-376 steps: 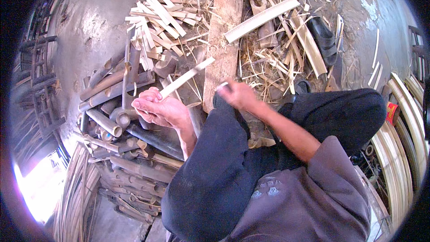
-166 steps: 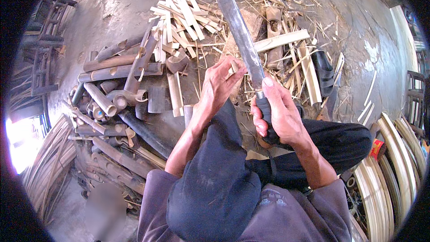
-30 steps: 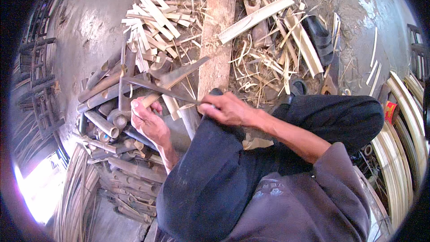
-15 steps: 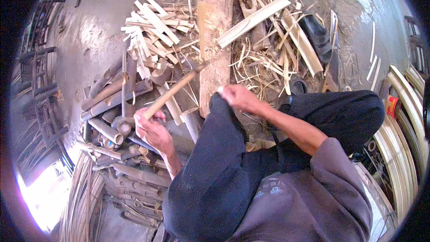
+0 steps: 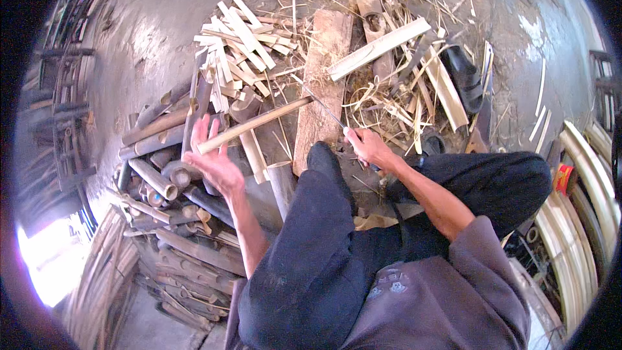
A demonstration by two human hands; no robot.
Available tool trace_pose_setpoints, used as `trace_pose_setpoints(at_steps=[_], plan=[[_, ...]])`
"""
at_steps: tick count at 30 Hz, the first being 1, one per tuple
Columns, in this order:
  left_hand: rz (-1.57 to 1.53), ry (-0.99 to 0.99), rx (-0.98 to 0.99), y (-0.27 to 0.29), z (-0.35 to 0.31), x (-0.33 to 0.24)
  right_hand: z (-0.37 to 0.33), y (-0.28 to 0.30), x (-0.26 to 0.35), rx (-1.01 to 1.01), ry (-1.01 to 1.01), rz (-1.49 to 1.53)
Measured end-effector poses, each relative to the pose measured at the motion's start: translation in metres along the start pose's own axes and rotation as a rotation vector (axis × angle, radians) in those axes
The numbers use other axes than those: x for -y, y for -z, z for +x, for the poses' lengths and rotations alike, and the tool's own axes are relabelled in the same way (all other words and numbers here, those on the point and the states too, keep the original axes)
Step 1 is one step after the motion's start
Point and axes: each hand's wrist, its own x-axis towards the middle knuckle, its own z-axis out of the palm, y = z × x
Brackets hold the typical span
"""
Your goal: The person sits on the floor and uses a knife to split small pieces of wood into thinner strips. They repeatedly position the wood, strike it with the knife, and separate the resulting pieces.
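Observation:
My left hand is open, its fingers spread. One end of a split bamboo strip rests against its palm. The strip's other end reaches over a worn wooden board on the floor. My right hand is closed round the handle of a knife. The thin blade points up and left across the board, meeting the strip's far end. Whether the edge has bitten into the strip I cannot tell. Just below the board is my bent leg in dark trousers.
Split bamboo pieces are heaped left of the board. Nearer lie stacked bamboo tubes. Shavings, a wide bamboo slat and a black sandal are on the right. Long bamboo strips stand at the far right.
My left fingers have opened from their grip on the bamboo strip. My right hand has moved right and away from my knee, and the knife blade now shows clearly against the strip's far end.

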Motion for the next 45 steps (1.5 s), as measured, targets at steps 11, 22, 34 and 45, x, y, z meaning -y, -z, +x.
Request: trace_pose_setpoints(at_steps=[11,22,34,45], plan=[[0.240,-0.204,0.353,-0.087,-0.017,0.006,-0.119,0.026,0.161,0.144,0.326,0.419],[0.343,-0.282,0.722,-0.097,-0.035,-0.002,-0.153,0.031,0.184,0.073,0.213,0.590],[0.256,-0.382,0.779,-0.100,-0.042,-0.009,-0.164,0.031,0.186,0.034,0.131,0.578],[0.328,-0.282,0.837,-0.098,-0.042,-0.010,-0.169,0.032,0.190,0.043,0.138,0.543]])
